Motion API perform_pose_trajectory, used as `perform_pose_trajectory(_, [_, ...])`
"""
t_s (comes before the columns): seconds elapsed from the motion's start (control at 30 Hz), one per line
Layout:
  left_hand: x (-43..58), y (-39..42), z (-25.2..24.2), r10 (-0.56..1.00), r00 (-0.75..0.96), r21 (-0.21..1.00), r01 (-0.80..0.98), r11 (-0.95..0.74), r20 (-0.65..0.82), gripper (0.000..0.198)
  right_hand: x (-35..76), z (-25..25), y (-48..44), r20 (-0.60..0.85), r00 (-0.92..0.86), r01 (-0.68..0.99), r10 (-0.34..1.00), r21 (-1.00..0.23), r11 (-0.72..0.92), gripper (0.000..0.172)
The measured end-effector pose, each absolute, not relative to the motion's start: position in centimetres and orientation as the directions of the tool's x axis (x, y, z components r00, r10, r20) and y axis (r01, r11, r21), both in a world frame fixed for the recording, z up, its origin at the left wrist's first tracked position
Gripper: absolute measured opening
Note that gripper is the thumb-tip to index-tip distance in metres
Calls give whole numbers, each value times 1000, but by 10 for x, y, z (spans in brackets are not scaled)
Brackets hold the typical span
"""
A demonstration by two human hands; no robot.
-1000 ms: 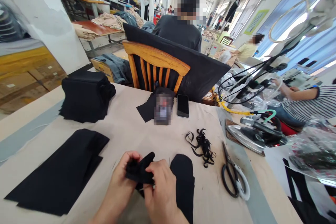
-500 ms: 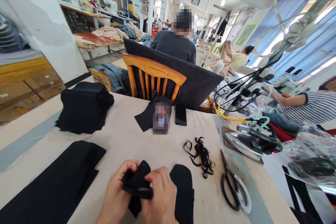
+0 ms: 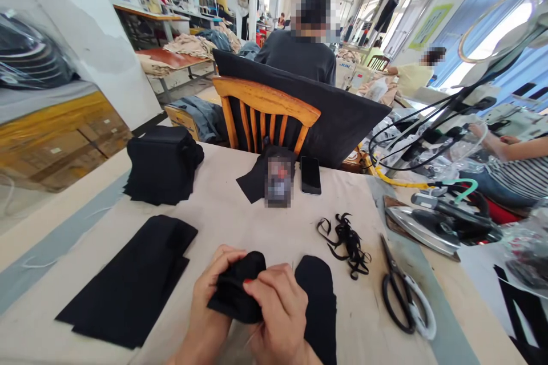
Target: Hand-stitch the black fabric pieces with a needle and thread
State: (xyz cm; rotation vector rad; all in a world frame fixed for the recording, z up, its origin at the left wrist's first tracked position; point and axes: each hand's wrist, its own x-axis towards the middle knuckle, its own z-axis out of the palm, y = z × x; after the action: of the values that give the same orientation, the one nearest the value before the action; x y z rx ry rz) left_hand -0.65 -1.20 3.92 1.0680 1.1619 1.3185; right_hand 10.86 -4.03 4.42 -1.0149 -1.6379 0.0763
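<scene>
Between my two hands a folded piece of black fabric (image 3: 237, 288) is held just above the table's near side. My left hand (image 3: 208, 302) is closed around its left side. The fingers of my right hand (image 3: 278, 302) pinch its right edge; one red fingertip or nail shows there. Right of my hands lies a flat black fabric piece (image 3: 317, 302) with a rounded end. To the left, flat black fabric panels (image 3: 132, 279) overlap each other. What the folds hide inside the held fabric I cannot see.
Scissors (image 3: 400, 296), a tangle of black ribbon (image 3: 349, 245) and an iron (image 3: 428, 231) lie to the right. A phone (image 3: 310, 175) and a stack of black fabric (image 3: 162, 165) are farther back. Beyond the table stands a wooden chair (image 3: 268, 100); co-workers sit nearby.
The view has turned left and down a little, so the scene sits farther right. My hands have turned the black fabric, and its broad face now shows more. Both hands still hold it.
</scene>
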Motion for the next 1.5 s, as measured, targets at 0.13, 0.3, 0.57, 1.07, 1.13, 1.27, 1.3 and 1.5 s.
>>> perform_pose_trajectory(0.13, [-3, -10, 42, 999, -34, 971, -236, 27, -36, 5, 109, 46, -38, 730, 49, 561, 681, -584, 586, 14])
perform_pose_trajectory(0.3, [-3, -9, 49, 1000, -23, 969, -248, 2, -8, 17, 114, 51, -36, 679, 31, 632, 734, -582, 512, 22])
perform_pose_trajectory(0.57, [-12, -12, 48, 988, -148, 992, -112, -58, 41, 14, 107, 46, -41, 662, 43, 576, 749, -628, 523, 14])
perform_pose_trajectory(1.07, [-14, -19, 43, 999, 32, 990, -135, 44, -40, 16, 107, 49, -40, 566, 87, 433, 820, -762, 480, 19])
perform_pose_trajectory(1.13, [-14, -20, 44, 1000, 12, 994, -108, -12, 13, 16, 109, 50, -40, 563, 99, 419, 821, -772, 478, 16])
perform_pose_trajectory(1.27, [-14, -22, 50, 998, -11, 997, -40, -65, 64, 16, 113, 52, -34, 533, 165, 409, 830, -803, 434, 17])
perform_pose_trajectory(1.3, [-14, -22, 51, 999, 13, 999, -45, -29, 30, 14, 115, 53, -31, 509, 188, 395, 840, -822, 409, 16])
perform_pose_trajectory(1.5, [-19, -22, 53, 869, 219, 773, -397, 495, -444, 19, 125, 59, -23, 132, 69, 33, 989, -991, 130, 21])
